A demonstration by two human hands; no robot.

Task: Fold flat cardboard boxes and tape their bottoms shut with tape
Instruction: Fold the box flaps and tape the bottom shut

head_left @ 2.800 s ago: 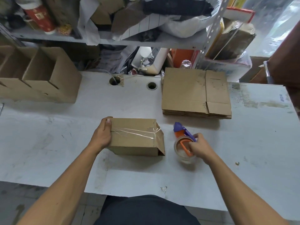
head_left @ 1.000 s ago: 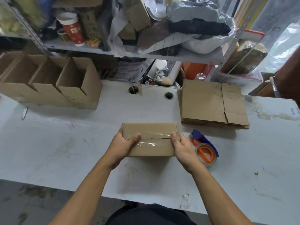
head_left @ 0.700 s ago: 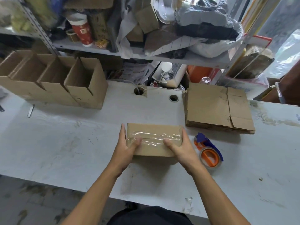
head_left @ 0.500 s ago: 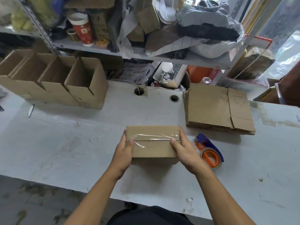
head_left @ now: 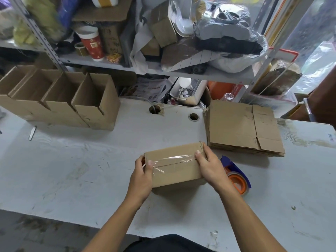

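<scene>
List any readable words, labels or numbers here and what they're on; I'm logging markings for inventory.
None can be read.
Red cup on the shelf: small logo, too blurred.
Blue sticker on the table's right edge: print too small.
Printed papers behind the table: text illegible.
Upright brown box on the shelf: faint print, unreadable.

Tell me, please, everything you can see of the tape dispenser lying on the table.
The tape dispenser lies on the white table, right of the taped box. It has a blue plastic body and an orange hub carrying a roll of clear tape. The right hand partly hides its left side; neither hand visibly touches it.
</scene>
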